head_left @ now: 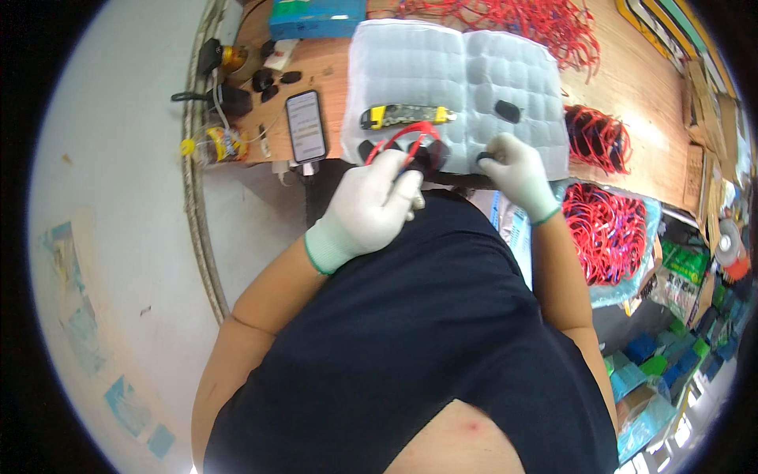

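Note:
My left hand (369,203), in a white knitted glove with a green cuff, is closed around a red glasses frame (425,129) near the front edge of a padded white cloth. Dark lenses (434,156) show beside the frame; whether they sit in it I cannot tell. To the right, my gloved right hand (513,172) pinches a small dark lens (484,156) between thumb and fingers, a short way from the frame. Another dark lens (508,111) lies on the cloth beyond that hand. A yellow tool with a patterned handle (407,117) rests just past my left hand.
The padded cloth (410,63) covers the table's middle. A phone (306,126) lies left of it, near loose dark lenses (263,80) and a blue box (316,17). Red frames are heaped at the back (545,31), lined up at right (598,140) and piled in a box (604,233).

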The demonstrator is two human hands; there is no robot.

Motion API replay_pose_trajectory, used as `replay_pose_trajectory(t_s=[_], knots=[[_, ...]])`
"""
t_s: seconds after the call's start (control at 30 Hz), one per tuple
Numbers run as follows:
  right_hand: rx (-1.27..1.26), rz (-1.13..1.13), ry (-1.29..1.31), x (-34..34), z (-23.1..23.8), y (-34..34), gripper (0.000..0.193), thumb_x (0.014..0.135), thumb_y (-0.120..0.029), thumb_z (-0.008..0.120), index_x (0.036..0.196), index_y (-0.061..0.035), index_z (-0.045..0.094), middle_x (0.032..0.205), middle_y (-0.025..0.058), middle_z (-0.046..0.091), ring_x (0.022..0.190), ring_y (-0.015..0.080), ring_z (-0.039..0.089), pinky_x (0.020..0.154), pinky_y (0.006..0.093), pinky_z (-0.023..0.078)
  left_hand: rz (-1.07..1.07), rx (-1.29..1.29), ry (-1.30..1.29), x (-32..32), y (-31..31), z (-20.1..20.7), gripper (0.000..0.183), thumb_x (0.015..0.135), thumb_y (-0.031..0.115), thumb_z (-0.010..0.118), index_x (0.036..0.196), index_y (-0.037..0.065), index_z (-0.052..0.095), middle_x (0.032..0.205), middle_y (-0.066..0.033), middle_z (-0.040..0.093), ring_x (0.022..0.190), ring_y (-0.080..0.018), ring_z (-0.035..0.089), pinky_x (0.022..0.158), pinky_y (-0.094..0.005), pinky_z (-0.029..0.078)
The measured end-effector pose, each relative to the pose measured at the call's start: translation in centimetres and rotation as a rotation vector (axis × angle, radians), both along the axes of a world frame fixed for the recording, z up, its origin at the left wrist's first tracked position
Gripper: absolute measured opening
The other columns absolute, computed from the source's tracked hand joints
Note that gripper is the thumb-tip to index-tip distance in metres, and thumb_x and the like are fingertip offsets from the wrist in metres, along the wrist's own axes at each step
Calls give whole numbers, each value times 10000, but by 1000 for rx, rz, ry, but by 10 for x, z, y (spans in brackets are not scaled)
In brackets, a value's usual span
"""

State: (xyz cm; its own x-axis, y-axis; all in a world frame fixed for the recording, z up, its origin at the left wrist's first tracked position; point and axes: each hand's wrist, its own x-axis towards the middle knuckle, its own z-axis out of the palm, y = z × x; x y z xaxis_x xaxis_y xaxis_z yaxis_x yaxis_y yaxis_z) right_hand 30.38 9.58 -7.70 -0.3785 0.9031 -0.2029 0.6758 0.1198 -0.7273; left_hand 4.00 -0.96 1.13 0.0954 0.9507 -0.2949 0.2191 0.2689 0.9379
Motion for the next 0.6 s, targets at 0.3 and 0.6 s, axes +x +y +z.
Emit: replay_pose_trajectory(t_s=[0.3, 0.6], knots=[[-169, -235, 349, 15, 30, -2, 304, 970, -184, 688, 1187, 28, 667, 1032, 58, 703, 817, 145, 668, 787, 300, 547, -94, 95, 73, 12, 4, 0, 207, 1044, 150, 558, 1127, -30, 616, 736, -83, 709, 639, -130, 696, 615, -277, 558], [-937, -7, 1014, 12, 97, -17, 349, 993, -225, 637, 1160, 79, 675, 998, 126, 720, 765, 149, 652, 733, 298, 533, -396, 273, -19, 40, 33, 33, 156, 1027, 153, 564, 1052, 4, 604, 770, -113, 717, 699, -235, 730, 666, -346, 562]])
